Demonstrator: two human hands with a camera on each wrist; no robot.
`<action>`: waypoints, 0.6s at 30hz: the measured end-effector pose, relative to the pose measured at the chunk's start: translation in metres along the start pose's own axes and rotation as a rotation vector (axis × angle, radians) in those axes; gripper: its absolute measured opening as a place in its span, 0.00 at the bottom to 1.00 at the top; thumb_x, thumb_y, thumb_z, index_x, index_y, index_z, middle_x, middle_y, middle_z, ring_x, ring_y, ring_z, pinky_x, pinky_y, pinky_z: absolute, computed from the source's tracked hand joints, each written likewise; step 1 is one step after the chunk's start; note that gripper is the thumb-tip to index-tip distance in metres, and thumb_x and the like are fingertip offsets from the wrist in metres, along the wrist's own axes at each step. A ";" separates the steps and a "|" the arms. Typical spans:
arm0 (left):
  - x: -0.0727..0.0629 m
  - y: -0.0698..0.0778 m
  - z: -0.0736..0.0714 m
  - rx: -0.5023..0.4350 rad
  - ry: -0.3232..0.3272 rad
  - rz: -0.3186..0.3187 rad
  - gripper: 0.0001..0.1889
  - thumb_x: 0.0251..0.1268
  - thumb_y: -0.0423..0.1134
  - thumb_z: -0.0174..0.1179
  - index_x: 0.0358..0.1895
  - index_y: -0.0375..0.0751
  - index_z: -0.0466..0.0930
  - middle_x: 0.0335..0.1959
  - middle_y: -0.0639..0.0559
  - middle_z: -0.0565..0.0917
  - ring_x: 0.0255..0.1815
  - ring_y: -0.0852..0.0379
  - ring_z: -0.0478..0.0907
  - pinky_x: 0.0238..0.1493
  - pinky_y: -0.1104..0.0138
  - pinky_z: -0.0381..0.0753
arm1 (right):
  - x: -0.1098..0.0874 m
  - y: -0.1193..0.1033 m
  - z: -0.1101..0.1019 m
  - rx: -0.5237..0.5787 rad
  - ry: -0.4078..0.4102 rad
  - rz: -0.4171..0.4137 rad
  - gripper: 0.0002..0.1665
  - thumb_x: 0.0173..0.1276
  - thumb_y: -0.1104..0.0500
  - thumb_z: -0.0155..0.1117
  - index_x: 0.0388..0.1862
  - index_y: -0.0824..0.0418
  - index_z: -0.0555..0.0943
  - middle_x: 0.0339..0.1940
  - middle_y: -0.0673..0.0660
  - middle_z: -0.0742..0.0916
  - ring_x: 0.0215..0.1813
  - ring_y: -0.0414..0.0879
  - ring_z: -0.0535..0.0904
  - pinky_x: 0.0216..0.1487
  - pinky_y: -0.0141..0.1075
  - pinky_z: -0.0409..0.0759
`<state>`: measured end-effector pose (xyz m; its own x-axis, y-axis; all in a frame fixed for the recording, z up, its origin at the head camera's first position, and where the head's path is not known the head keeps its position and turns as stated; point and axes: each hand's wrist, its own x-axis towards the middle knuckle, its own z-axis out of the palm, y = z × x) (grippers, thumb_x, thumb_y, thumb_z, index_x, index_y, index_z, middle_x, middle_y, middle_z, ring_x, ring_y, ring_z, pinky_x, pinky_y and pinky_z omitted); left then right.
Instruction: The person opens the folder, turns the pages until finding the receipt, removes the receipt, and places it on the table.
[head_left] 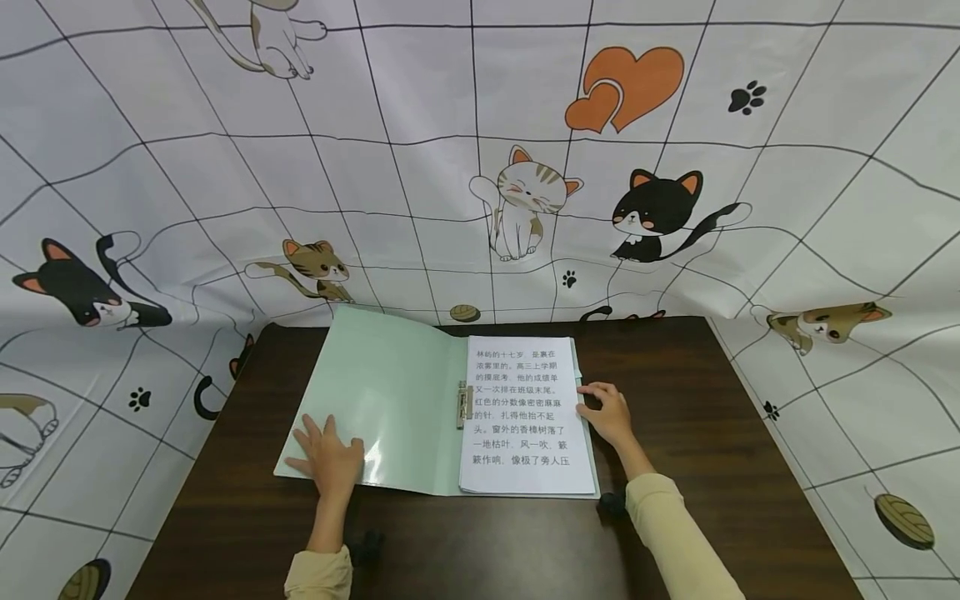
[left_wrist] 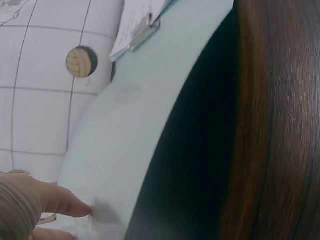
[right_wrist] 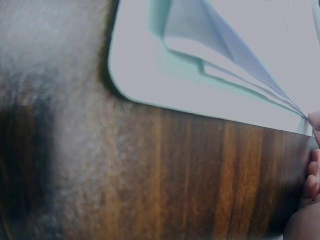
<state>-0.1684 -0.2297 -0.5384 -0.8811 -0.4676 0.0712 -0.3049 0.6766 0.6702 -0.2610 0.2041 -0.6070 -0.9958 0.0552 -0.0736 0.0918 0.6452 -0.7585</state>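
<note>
A pale green folder (head_left: 382, 392) lies opened out on the dark table, its cover turned to the left. A stack of white printed sheets (head_left: 521, 417) sits on its right side, beside a metal clip (head_left: 463, 404) at the fold. My left hand (head_left: 330, 457) rests with spread fingers on the cover's lower left part; its thumb (left_wrist: 70, 202) shows against the cover in the left wrist view. At the right edge of the sheets, my right hand (head_left: 609, 414) pinches their margin. In the right wrist view the layered sheets (right_wrist: 240, 65) converge at the thumb; the other fingers are partly cut off.
The dark wooden table (head_left: 697, 417) extends around the folder. A white cloth (head_left: 420, 183) with grid lines and cartoon cats hangs behind and at both sides. Small dark objects (head_left: 611, 505) show near both wrists.
</note>
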 end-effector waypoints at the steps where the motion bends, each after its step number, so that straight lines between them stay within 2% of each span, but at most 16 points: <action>1: 0.001 0.001 0.003 0.005 -0.025 0.002 0.33 0.56 0.32 0.55 0.67 0.20 0.63 0.76 0.21 0.43 0.75 0.20 0.31 0.64 0.24 0.25 | 0.000 -0.001 0.000 0.003 -0.002 0.004 0.24 0.65 0.57 0.64 0.60 0.62 0.80 0.68 0.64 0.72 0.69 0.64 0.63 0.67 0.61 0.62; 5: 0.001 0.007 0.014 0.019 -0.084 0.023 0.33 0.56 0.31 0.54 0.67 0.23 0.63 0.75 0.21 0.45 0.75 0.19 0.33 0.65 0.24 0.28 | 0.000 -0.001 -0.001 0.001 -0.005 0.001 0.24 0.65 0.57 0.64 0.60 0.62 0.79 0.68 0.64 0.72 0.69 0.64 0.63 0.66 0.61 0.62; 11: -0.004 0.020 0.031 -0.031 -0.088 0.080 0.31 0.56 0.28 0.56 0.67 0.25 0.66 0.75 0.21 0.49 0.77 0.24 0.39 0.67 0.25 0.29 | 0.001 -0.001 -0.001 0.003 -0.001 0.004 0.25 0.65 0.57 0.64 0.60 0.62 0.79 0.68 0.64 0.71 0.70 0.64 0.62 0.67 0.61 0.61; 18: -0.012 0.031 0.049 -0.148 -0.079 0.144 0.22 0.55 0.24 0.58 0.56 0.22 0.75 0.68 0.18 0.61 0.73 0.18 0.45 0.71 0.32 0.50 | 0.000 0.000 0.000 -0.005 0.006 -0.004 0.24 0.64 0.58 0.64 0.59 0.62 0.80 0.67 0.65 0.72 0.68 0.64 0.64 0.66 0.61 0.62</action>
<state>-0.1850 -0.1747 -0.5548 -0.9392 -0.3218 0.1195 -0.1227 0.6398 0.7587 -0.2614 0.2041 -0.6072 -0.9961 0.0574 -0.0665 0.0878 0.6491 -0.7556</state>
